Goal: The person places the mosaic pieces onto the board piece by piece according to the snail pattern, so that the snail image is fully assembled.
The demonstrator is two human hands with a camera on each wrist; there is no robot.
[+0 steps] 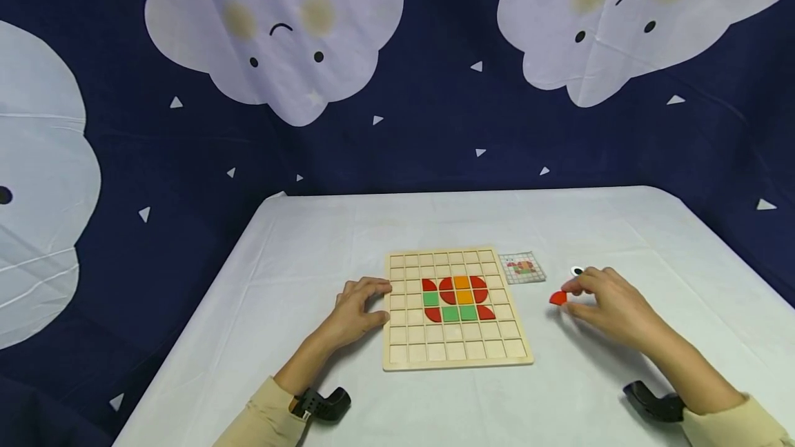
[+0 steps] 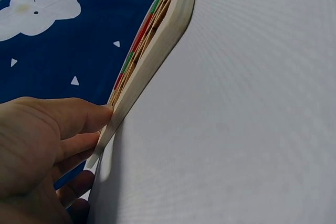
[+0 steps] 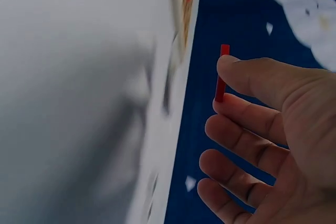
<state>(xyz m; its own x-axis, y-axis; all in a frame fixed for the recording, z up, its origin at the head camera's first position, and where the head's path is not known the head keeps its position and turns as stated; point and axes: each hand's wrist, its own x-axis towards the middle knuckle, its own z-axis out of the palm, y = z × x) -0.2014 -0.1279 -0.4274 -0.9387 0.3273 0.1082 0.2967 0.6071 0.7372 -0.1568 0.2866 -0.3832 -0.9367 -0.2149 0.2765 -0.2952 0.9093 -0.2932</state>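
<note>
A wooden grid board (image 1: 456,353) lies on the white table, with red, green and orange tiles (image 1: 464,296) set in its middle cells. Against its left edge rests my left hand (image 1: 355,311), thumb and index fingertip touching the rim apart from each other. The left wrist view shows the board's side (image 2: 152,59) at the thumb tip. To the right of the board, my right hand (image 1: 611,309) pinches a red quarter-round tile (image 1: 557,298) between thumb and forefinger, above the table. Edge-on, that tile (image 3: 220,85) looks thin in the right wrist view.
A small pattern card (image 1: 522,267) lies beside the board's upper right edge. Just behind the right hand's fingers is a white round eye piece (image 1: 575,270) with a black dot, partly covered. A dark blue cloud-print cloth (image 1: 428,150) hangs behind the table (image 1: 310,233).
</note>
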